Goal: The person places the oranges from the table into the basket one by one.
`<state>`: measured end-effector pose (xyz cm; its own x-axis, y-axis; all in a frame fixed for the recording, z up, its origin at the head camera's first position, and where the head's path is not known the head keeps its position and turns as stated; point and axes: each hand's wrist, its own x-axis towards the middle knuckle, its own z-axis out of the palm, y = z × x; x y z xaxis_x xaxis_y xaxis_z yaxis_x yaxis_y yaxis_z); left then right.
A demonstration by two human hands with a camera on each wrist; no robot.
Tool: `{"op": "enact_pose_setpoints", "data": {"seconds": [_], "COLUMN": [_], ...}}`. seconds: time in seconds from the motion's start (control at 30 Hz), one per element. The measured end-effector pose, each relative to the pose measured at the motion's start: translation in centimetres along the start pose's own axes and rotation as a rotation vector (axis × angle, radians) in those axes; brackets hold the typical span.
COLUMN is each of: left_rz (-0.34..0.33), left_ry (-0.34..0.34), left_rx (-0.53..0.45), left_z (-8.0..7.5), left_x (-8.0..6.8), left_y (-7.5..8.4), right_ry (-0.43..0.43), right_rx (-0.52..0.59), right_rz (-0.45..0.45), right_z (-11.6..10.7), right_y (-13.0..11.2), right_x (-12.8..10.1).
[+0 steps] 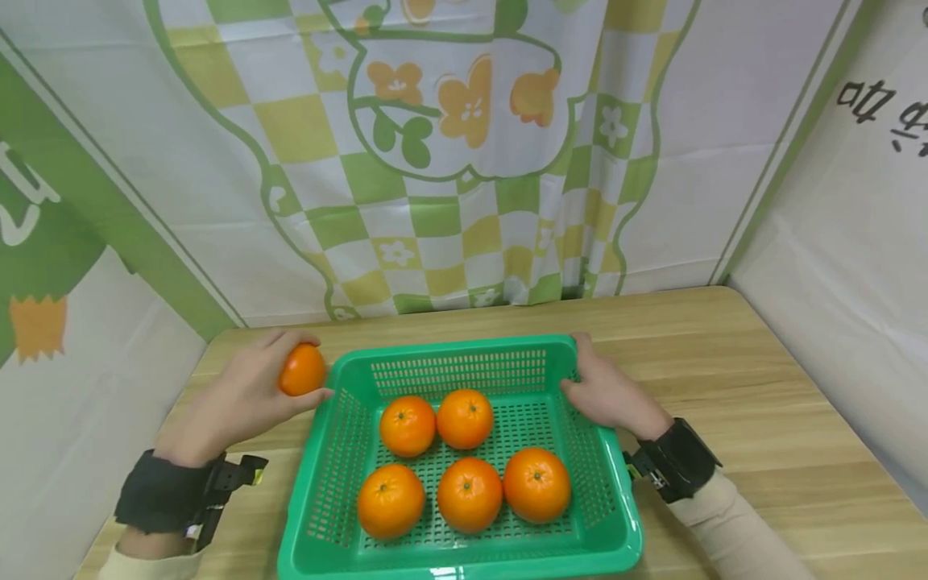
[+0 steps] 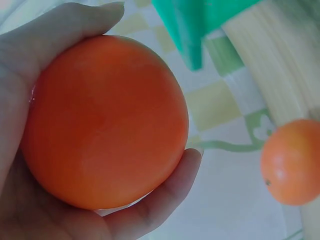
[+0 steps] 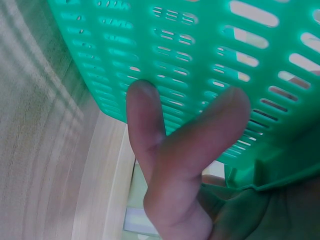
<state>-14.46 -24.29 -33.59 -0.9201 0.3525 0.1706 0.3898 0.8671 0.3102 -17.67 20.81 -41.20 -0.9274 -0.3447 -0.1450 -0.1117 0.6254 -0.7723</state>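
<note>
My left hand (image 1: 242, 391) holds an orange (image 1: 302, 370) just outside the far left corner of a green plastic basket (image 1: 464, 346). In the left wrist view, the fingers and thumb curl round this orange (image 2: 105, 122). My right hand (image 1: 612, 391) grips the basket's right wall near the far corner, thumb over the rim. Seen from the right wrist, two fingers (image 3: 145, 107) lie against the slotted outer wall (image 3: 115, 50). Inside the basket sit several oranges: two farther back (image 1: 408, 426) and three in a nearer row (image 1: 470, 495).
Another orange (image 2: 292, 162) shows beyond the left hand in the left wrist view; the head view does not show it. The wooden table (image 1: 725, 403) is bordered by a patterned curtain (image 1: 464, 234) behind and white cloth (image 1: 834, 266) on the right.
</note>
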Motion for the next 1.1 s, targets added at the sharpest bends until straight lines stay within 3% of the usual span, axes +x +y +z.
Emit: {"op": "enact_pose_setpoints", "data": {"seconds": [0.33, 0.67, 1.1], "left_rz": [0.049, 0.095, 0.207], "left_ry": [-0.032, -0.062, -0.079], "left_rx": [-0.024, 0.021, 0.05], "left_z": [-0.1, -0.2, 0.3], "left_x": [0.0, 0.2, 2.2], "left_y": [3.0, 5.2, 8.2], "right_ry": [-0.012, -0.025, -0.01], "right_rx": [-0.011, -0.014, -0.048], "right_rz": [0.02, 0.019, -0.002], "right_z": [0.2, 0.3, -0.3], "right_y": [-0.3, -0.2, -0.3], "right_x": [0.0, 0.0, 0.0]}}
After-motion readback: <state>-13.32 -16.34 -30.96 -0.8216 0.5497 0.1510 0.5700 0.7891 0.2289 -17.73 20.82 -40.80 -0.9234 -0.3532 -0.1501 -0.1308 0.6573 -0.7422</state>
